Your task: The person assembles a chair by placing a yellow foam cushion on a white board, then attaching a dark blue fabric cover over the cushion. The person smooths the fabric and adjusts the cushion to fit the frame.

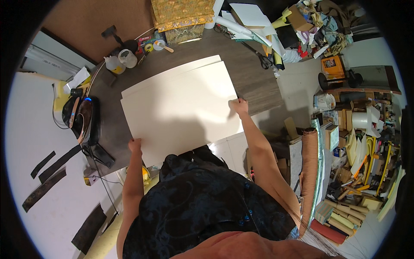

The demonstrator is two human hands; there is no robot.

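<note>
A large cream-white board or sheet (181,106) lies before me, partly over the dark wooden table. Under its far edge a second sheet (207,62) of like colour sticks out, slightly askew. My left hand (135,144) grips the left edge of the upper sheet near its lower corner. On the opposite side my right hand (240,106) holds the right edge, fingers closed on it. The near edge reaches my dark patterned clothing. Whether both hands hold one sheet or several together, I cannot tell.
The dark tabletop (255,84) bears black scissors (263,60), a squeeze bottle (114,65), a white jar (127,58), a brush (166,48) and patterned fabric-covered pieces (182,14). A black device (89,119) with a blue light stands left. Fabric rolls (309,174) and crowded shelves stand right.
</note>
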